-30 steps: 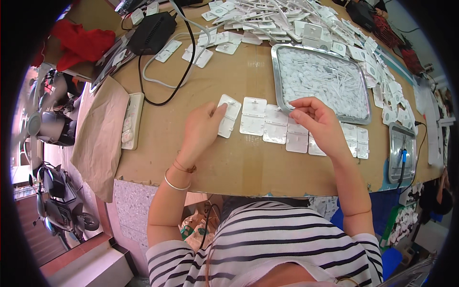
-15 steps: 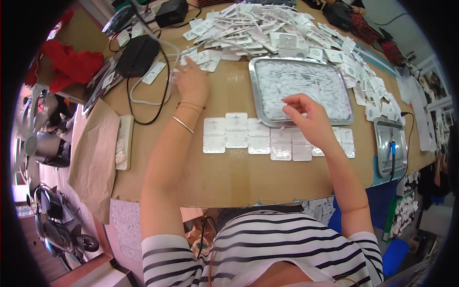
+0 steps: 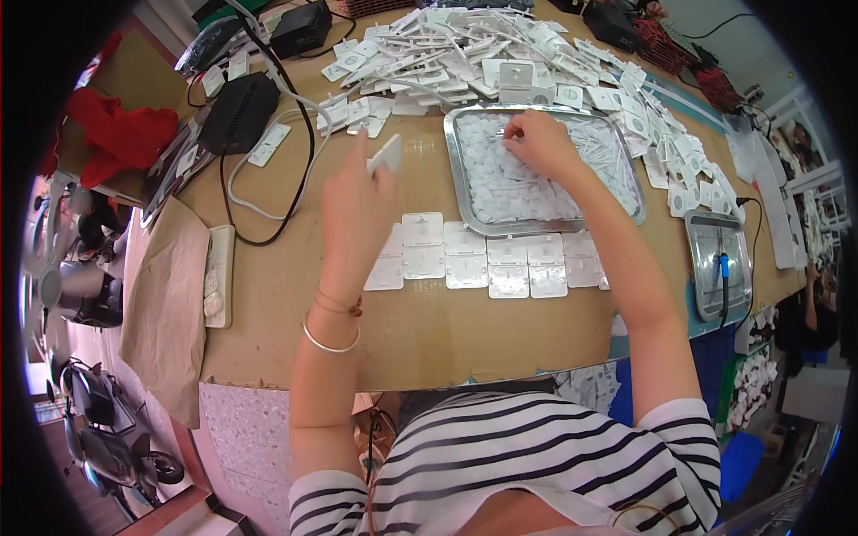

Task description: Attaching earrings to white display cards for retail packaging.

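Observation:
Pinched in my left hand (image 3: 356, 201) is a small white plastic plate (image 3: 388, 153), tilted up above the cardboard table top. My right hand (image 3: 543, 143) reaches into a metal tray (image 3: 454, 170) filled with small white plastic parts (image 3: 500, 192). Its fingertips are closed together among the parts; what they grip is too small to make out. Below the tray lies a staggered row of white square plates (image 3: 466, 257), side by side on the table. My left forearm passes close to the row's left end, and my right forearm covers part of its right end.
A large heap of white plates (image 3: 420, 62) spreads behind the tray and down its right side. A smaller tray (image 3: 706, 286) with a blue-handled tool (image 3: 723, 268) sits at right. Black adapters (image 3: 239, 112) and loose cables (image 3: 308, 170) lie at left, beside brown paper (image 3: 165, 304).
My left hand has come back from the small pile at the back left with a white plate in it. My right hand has moved forward into the tray, its fingers closing.

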The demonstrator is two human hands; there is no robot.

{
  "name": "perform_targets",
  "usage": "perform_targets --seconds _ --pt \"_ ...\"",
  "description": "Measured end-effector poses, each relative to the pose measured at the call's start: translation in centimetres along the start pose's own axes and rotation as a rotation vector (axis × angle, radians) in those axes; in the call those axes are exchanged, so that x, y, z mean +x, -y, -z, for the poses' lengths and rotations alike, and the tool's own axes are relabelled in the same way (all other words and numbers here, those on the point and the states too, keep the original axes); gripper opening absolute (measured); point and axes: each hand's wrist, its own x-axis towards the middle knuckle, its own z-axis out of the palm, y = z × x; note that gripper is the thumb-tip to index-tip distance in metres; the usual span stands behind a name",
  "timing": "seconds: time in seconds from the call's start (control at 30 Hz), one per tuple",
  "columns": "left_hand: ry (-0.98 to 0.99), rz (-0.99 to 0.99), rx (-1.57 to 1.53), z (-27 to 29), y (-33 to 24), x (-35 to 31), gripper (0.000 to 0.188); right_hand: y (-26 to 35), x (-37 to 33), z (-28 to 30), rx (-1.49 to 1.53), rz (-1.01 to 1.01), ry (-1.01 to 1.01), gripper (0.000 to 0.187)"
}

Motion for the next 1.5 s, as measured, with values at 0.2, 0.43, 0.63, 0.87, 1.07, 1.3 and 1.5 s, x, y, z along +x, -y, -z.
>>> perform_targets --seconds 0.2,0.43,0.63,0.87,1.07,1.3,1.5 --pt "0.016 0.031 -0.803 -3.3 0.6 -2.4 0.041 0.6 -2.4 1.2 -0.111 0.138 -0.146 0.014" --pt "0.272 0.262 -1.189 -3.8 -0.4 -3.9 0.04 2.7 -5.7 2.9 0.566 -0.172 -0.069 0.015" --pt "0.322 0.25 -1.278 -3.8 -1.3 -4.9 0.042 8.3 -9.4 4.8 0.837 -0.053 -0.151 0.013" --pt "0.375 0.159 -1.261 -4.3 -1.4 -5.1 0.037 9.8 -10.5 3.7 0.529 0.191 -0.287 0.013" --pt "0.324 0.233 -1.305 -4.5 -1.4 -5.2 0.029 10.0 -10.2 3.2 0.935 -0.217 -0.169 0.022" --pt "0.24 0.21 -1.339 -4.7 -1.3 -5.5 0.026 9.7 -10.3 2.7 1.248 -0.407 0.154 0.024" --pt "0.221 0.17 -1.284 -4.3 -1.6 -5.4 0.025 10.1 -10.6 2.8 1.175 -0.312 0.07 0.026"
